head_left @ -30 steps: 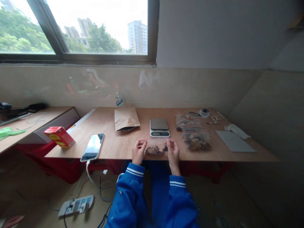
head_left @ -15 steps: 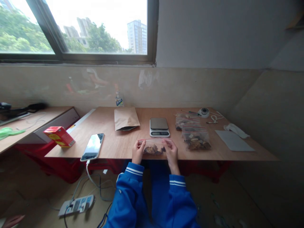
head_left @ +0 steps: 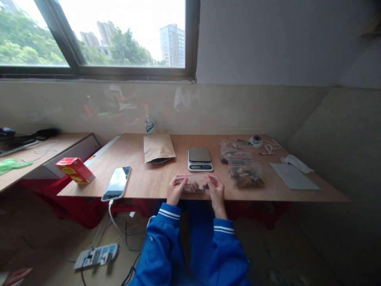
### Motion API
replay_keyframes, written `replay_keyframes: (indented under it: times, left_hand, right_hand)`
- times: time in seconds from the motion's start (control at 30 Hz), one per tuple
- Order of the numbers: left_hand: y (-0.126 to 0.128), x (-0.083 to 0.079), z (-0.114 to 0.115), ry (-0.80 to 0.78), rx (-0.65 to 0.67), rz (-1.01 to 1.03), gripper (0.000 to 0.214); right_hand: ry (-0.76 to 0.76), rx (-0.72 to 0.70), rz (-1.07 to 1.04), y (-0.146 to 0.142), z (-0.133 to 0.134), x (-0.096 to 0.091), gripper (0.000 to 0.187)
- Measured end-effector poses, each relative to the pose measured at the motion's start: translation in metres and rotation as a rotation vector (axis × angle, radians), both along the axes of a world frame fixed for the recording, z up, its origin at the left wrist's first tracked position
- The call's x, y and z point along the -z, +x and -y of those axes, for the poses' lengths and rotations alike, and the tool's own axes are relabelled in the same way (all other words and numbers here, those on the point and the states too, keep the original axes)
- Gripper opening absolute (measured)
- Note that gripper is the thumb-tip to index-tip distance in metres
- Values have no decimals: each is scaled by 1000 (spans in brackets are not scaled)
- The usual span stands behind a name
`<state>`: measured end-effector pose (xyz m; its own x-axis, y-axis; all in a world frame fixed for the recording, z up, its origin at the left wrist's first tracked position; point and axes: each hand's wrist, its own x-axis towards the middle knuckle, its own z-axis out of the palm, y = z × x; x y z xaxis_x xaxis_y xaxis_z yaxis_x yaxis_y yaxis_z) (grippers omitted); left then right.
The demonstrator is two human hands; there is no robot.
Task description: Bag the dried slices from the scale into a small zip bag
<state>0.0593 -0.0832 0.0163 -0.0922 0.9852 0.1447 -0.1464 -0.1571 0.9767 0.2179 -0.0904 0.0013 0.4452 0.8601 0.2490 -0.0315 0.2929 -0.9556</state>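
A clear zip bag (head_left: 195, 186) with brown dried pieces inside lies at the table's front edge, between my hands. My left hand (head_left: 176, 189) pinches the bag's top strip near its left end. At the other end, my right hand (head_left: 216, 190) is closed on the same strip, thumb and fingers together. Just beyond the bag stands a white digital scale (head_left: 200, 159) with a bare metal plate. To the right lies another filled zip bag (head_left: 246, 175), with more zip bags (head_left: 235, 147) behind it.
Left of the scale lies a brown paper pouch (head_left: 159, 149), a bottle (head_left: 149, 124) behind it. A phone (head_left: 116, 183) on a cable and a red box (head_left: 76, 171) are at the left. White paper (head_left: 293, 176) and a small white camera (head_left: 256, 141) are at the right.
My left hand has slid slightly to the right along the bag's top strip. My right hand stays on its end, and the things on the table have not moved.
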Motion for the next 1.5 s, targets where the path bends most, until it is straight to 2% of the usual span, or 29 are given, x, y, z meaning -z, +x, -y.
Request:
replay_keyframes:
  times: [0.27,0.5,0.67,0.83,1.07,1.27,1.4,1.5]
  left_hand:
    - [0,1,0,-11,18,47,32]
    - [-1,1,-1,-3,-16,59,32]
    - [-3,-4,1,-20,-3,40,30]
    - [-2,-2,1,0,-44,-18,27]
    - [1,2,0,33,-115,-53,27]
    - [3,-2,1,-32,50,40,32]
    - [3,-2,4,-40,123,50,33]
    - [3,0,4,-42,90,38,34]
  right_hand:
    - [6,-119,-118,0,3,-5,35]
    - [-37,-200,-90,3,5,-4,25]
    - [13,-184,-53,4,5,-8,20]
    - [22,-182,-22,5,7,-11,19]
    - [31,-119,-2,4,5,-4,20]
    - [33,-141,-59,8,4,-3,19]
    - [15,-270,-116,10,8,-6,24]
    - [-10,-383,-144,11,10,-7,31]
